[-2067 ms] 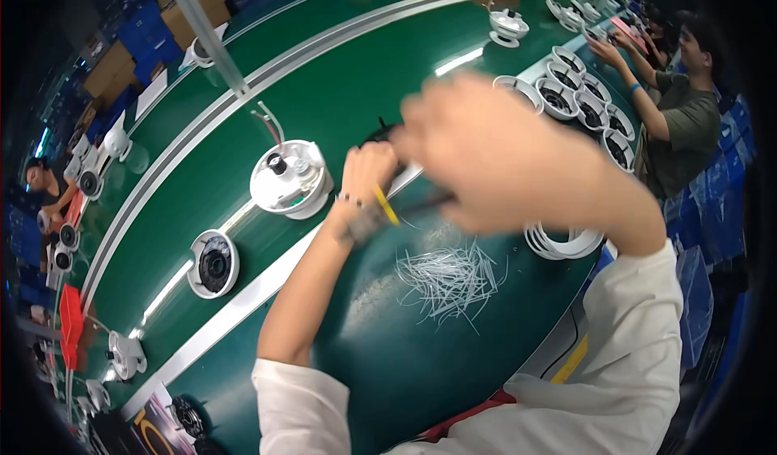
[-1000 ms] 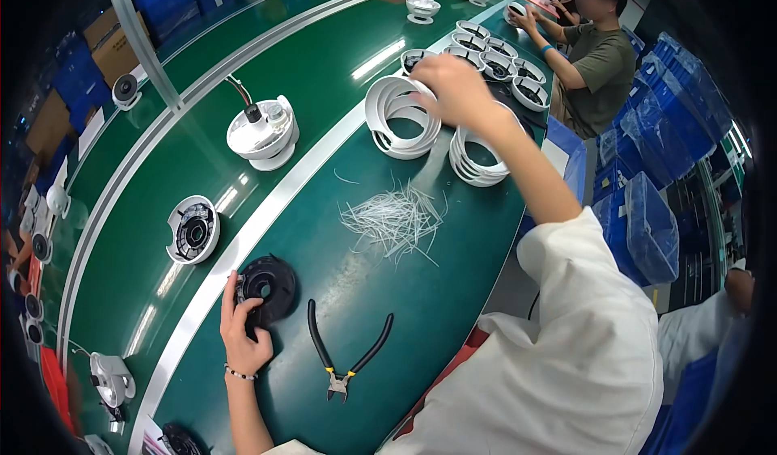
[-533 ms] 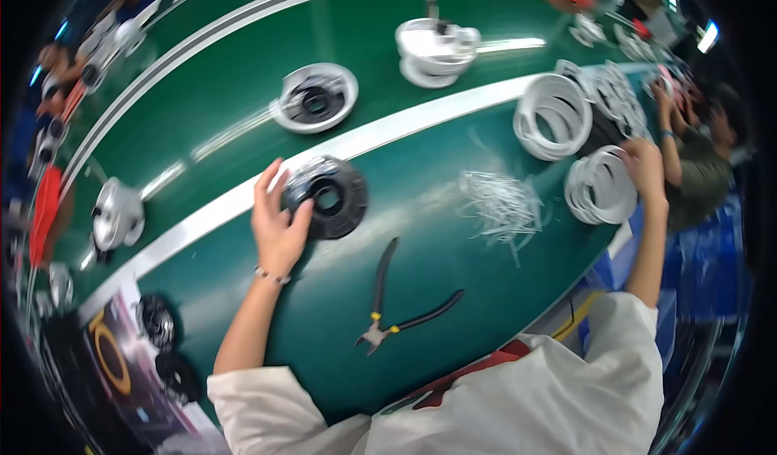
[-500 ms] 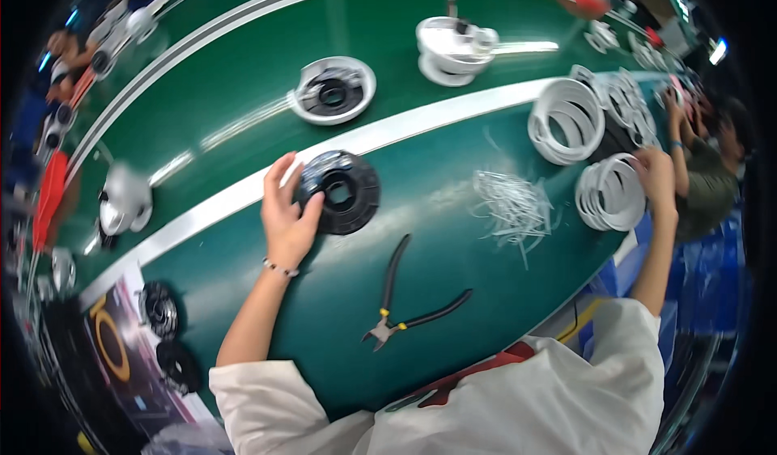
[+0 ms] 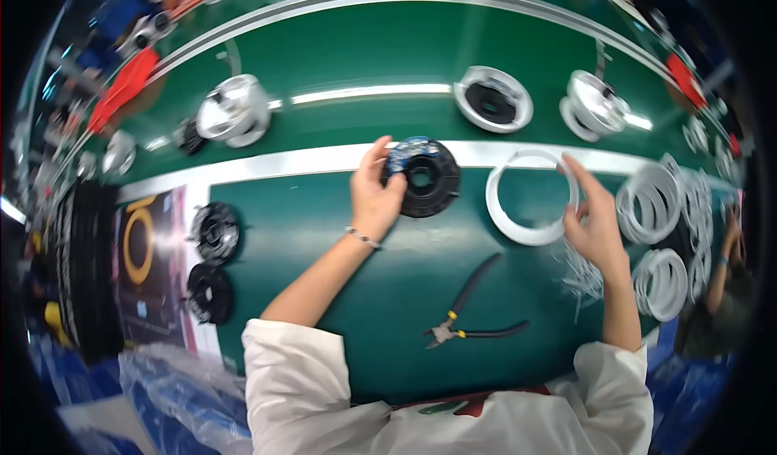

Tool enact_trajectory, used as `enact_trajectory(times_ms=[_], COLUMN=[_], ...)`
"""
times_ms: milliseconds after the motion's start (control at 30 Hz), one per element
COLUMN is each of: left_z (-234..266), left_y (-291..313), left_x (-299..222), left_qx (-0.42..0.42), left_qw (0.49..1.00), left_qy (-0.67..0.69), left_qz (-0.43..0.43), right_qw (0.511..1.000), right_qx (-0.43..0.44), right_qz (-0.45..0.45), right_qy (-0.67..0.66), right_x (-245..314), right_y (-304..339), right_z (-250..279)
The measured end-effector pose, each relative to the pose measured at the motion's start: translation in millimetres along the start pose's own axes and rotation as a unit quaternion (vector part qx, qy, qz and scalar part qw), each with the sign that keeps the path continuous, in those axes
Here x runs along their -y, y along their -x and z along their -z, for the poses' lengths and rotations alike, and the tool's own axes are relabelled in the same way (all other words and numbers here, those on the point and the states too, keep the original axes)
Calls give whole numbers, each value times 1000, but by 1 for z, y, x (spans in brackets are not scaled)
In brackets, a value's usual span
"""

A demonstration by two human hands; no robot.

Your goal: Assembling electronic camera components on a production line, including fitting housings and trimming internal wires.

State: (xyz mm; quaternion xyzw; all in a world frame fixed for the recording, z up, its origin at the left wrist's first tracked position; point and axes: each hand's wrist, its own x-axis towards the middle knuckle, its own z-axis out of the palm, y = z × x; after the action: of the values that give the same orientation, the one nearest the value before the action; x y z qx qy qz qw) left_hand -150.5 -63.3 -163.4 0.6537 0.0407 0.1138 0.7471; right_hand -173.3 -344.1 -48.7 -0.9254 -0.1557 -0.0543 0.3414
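My left hand [image 5: 378, 192] grips the left edge of a round black disc [image 5: 437, 188] that has a hole in its middle and a blue circuit board [image 5: 411, 151] on its upper left. To the right of it, my right hand [image 5: 595, 224] pinches a white plastic ring [image 5: 522, 236] by its right side, thumb and fingers at the rim. Disc and ring are apart, both over the green table. Below them lie diagonal cutters [image 5: 453, 319] with black handles spread. A heap of clear-white strips [image 5: 584, 281] is partly covered by my right hand and forearm.
More white rings are stacked at the right, in an upper pile [image 5: 647, 204] and a lower pile [image 5: 660, 285]. Two black discs [image 5: 216, 232] lie at the left by a printed sheet [image 5: 150, 253]. Beyond a pale strip [image 5: 324, 161], white round housings [image 5: 235, 111] stand on green. Another person works at far right.
My right hand has taken a white ring from the lower pile and brought it left, near the black disc. The left hand still holds the disc. The whole view has turned rightward.
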Motion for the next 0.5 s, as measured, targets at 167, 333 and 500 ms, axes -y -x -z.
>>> enact_trajectory(times_ms=[167, 333, 500], left_z=[9, -6, 27], left_y=[-27, -81, -66], left_x=[-7, -48, -72], left_qx=[151, 380, 299], left_qw=[987, 908, 906], left_qy=[-23, -166, -298], left_qz=[58, 66, 2], right_qw=[983, 979, 986], right_qx=[163, 118, 111], right_qz=[-22, 144, -53], right_qy=[-82, 82, 114], right_x=[-39, -59, 3], right_y=[-36, -82, -54], right_z=[-15, -23, -57])
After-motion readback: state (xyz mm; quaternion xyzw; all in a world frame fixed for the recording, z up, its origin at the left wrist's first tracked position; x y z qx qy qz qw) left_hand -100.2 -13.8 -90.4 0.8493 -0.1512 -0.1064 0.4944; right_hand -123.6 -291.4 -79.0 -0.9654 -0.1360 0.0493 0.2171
